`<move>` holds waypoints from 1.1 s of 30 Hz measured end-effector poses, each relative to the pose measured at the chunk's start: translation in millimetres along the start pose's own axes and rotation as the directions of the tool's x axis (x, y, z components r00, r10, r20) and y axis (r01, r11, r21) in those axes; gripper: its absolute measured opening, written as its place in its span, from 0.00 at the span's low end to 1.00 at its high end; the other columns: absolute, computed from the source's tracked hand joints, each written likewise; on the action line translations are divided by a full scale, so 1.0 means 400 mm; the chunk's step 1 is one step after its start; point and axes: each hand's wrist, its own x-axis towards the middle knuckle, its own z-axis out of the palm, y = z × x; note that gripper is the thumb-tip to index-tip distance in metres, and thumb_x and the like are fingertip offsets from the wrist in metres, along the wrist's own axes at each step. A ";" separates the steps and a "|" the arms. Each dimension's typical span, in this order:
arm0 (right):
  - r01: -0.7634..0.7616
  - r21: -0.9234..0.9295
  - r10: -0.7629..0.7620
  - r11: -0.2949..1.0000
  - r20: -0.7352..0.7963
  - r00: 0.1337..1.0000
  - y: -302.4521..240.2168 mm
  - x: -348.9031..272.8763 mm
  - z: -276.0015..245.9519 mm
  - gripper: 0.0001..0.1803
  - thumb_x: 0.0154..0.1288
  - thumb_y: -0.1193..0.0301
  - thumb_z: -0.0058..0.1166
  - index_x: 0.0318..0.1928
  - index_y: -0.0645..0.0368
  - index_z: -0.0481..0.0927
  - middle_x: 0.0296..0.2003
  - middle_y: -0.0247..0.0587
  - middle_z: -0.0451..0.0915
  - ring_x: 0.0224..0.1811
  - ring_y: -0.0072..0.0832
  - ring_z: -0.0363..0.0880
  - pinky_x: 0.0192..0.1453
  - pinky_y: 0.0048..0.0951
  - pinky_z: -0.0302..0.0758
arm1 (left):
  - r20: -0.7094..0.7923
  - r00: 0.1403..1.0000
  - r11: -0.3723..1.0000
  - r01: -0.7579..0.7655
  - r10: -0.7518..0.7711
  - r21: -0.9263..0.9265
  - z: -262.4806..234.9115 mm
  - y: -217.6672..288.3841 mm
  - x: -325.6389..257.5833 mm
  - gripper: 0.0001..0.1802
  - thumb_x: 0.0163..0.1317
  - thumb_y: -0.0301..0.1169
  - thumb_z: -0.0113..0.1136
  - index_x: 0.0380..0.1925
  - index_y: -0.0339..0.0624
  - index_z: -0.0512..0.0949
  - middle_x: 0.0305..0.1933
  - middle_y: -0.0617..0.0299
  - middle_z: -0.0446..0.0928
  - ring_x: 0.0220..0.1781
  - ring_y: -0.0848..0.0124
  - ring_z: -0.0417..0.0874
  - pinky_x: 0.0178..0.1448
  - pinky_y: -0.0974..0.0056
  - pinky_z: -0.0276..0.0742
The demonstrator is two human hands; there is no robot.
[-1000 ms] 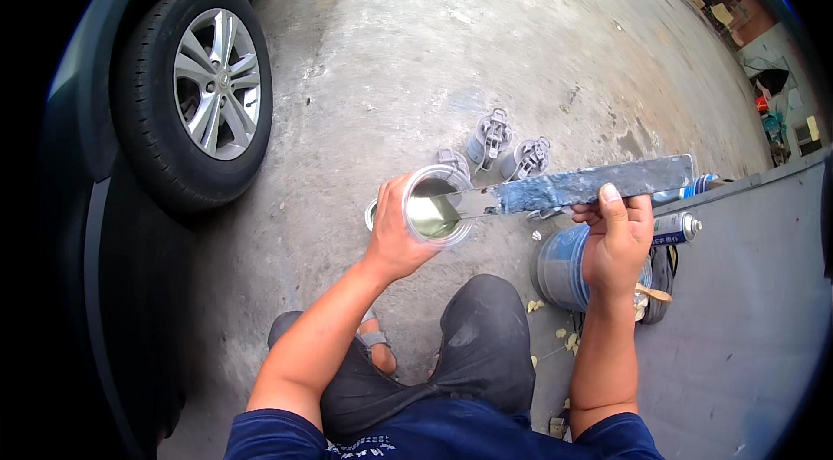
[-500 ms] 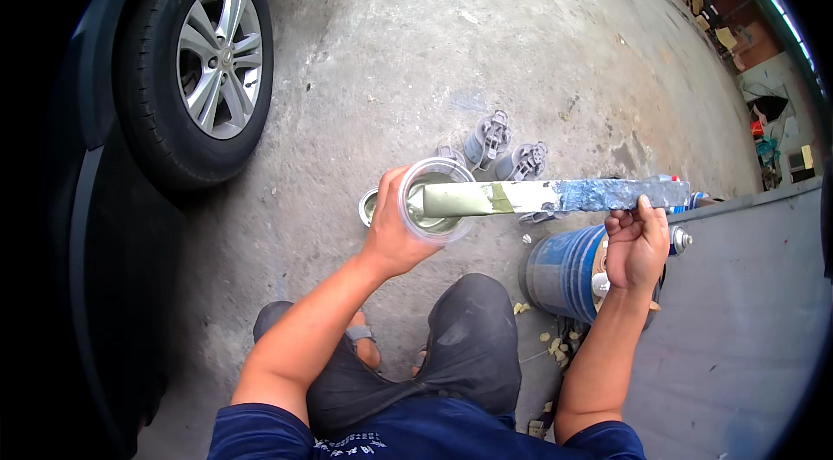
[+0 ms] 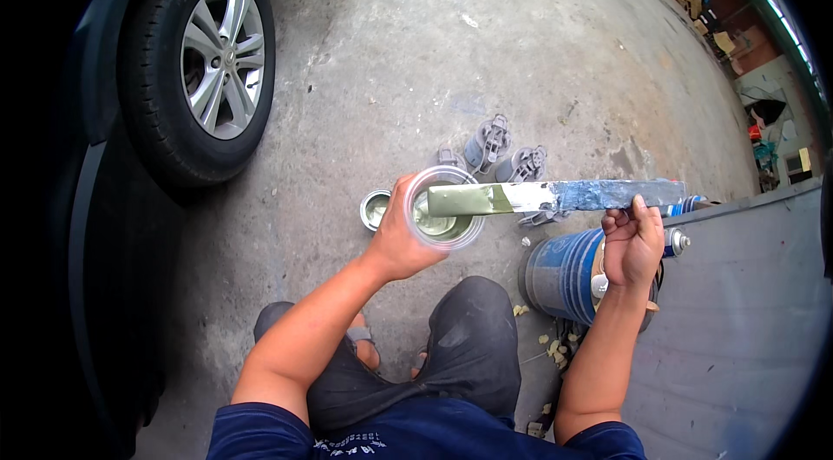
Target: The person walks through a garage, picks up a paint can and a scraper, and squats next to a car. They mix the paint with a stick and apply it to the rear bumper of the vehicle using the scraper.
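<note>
My left hand point(image 3: 404, 234) is wrapped round a clear plastic cup point(image 3: 468, 234) with pale green paint in the bottom. In my right hand point(image 3: 633, 239) is the far end of a long flat paint stirring stick point(image 3: 599, 194), gripped between thumb and fingers. The stick lies nearly level, its green-coated end over the cup's mouth; white and blue paint cover its middle and held end. Beside my left hand, a small open tin point(image 3: 375, 210) of the same green paint stands on the floor.
Several grey spray gun cups point(image 3: 488, 143) stand on the concrete beyond the cup. A blue drum point(image 3: 562, 276) with a spray can point(image 3: 677, 242) is near my right hand, beside a grey panel point(image 3: 737, 304). At left is a car wheel point(image 3: 204, 69).
The cup has shifted slightly right and down, and more of the paint inside shows. The stick's held end has moved slightly left with my right hand.
</note>
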 end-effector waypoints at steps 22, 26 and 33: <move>-0.246 0.048 0.249 0.968 -0.065 0.966 0.097 0.094 -0.146 0.05 0.66 0.73 0.53 0.31 0.57 0.74 0.24 0.37 0.78 0.27 0.30 0.82 0.28 0.26 0.78 | 0.203 0.961 0.935 0.237 -0.186 -0.264 -0.019 0.004 -0.012 0.46 0.35 0.30 0.74 0.59 0.39 0.64 0.57 0.54 0.70 0.62 0.62 0.71 0.67 0.60 0.65; -0.194 0.003 0.194 0.981 -0.055 0.979 0.049 0.111 -0.165 0.05 0.68 0.72 0.51 0.34 0.58 0.75 0.27 0.37 0.79 0.28 0.29 0.82 0.29 0.25 0.77 | 0.219 0.959 0.934 0.235 -0.179 -0.267 -0.021 0.007 -0.009 0.46 0.35 0.30 0.73 0.60 0.39 0.64 0.57 0.54 0.70 0.62 0.63 0.71 0.67 0.60 0.64; -0.088 0.023 0.089 0.996 -0.030 0.996 -0.026 0.109 -0.128 0.04 0.67 0.72 0.51 0.34 0.58 0.74 0.27 0.39 0.79 0.28 0.29 0.82 0.29 0.25 0.77 | 0.199 0.962 0.910 0.247 -0.188 -0.332 -0.013 -0.005 -0.014 0.50 0.35 0.27 0.76 0.63 0.38 0.63 0.60 0.56 0.71 0.63 0.66 0.71 0.68 0.61 0.65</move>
